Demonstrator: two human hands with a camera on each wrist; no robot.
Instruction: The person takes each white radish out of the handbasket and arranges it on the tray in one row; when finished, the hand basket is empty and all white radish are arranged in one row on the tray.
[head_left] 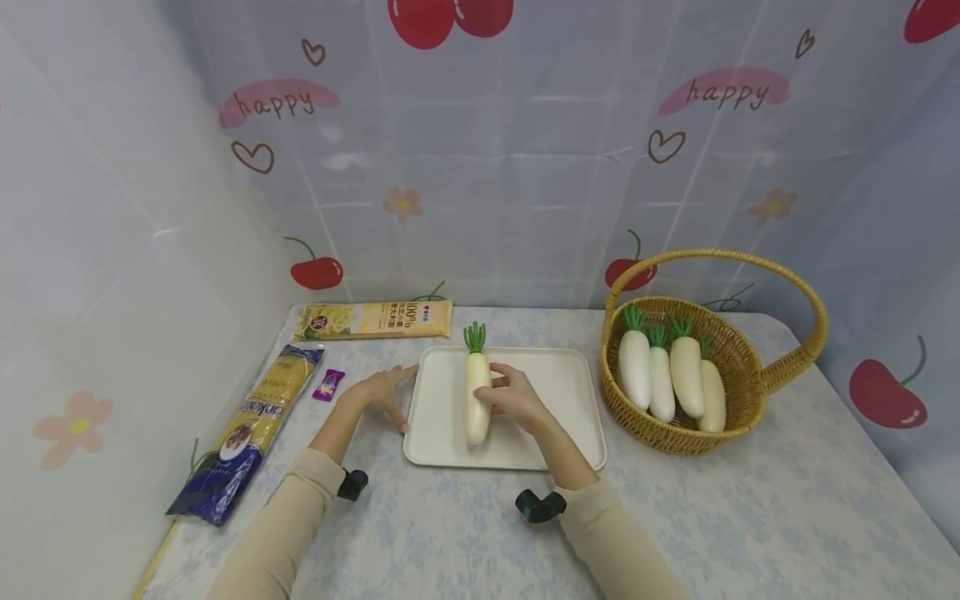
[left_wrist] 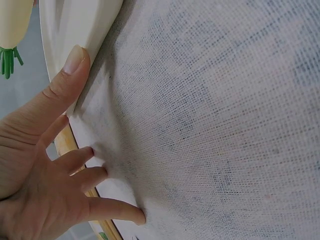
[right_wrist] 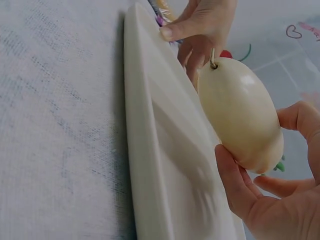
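A white radish (head_left: 477, 404) with a green leafy top is over the white tray (head_left: 442, 450), its leaves toward the back wall. My right hand (head_left: 517, 397) holds it between thumb and fingers from the right side. In the right wrist view the radish (right_wrist: 240, 112) shows its blunt end with a thin stem, and it casts a shadow on the tray (right_wrist: 142, 100). My left hand (head_left: 381, 393) is at the tray's left edge, fingers spread. In the left wrist view its thumb touches the tray rim (left_wrist: 95, 35), while the other fingers reach toward the tablecloth.
Right of the tray stands a wicker basket (head_left: 645, 429) with a tall handle, holding several radishes (head_left: 686, 375). On the left lie a blue and gold pasta bag (head_left: 251, 429), a small purple packet (head_left: 328, 385) and a yellow noodle pack (head_left: 375, 320) near the back wall.
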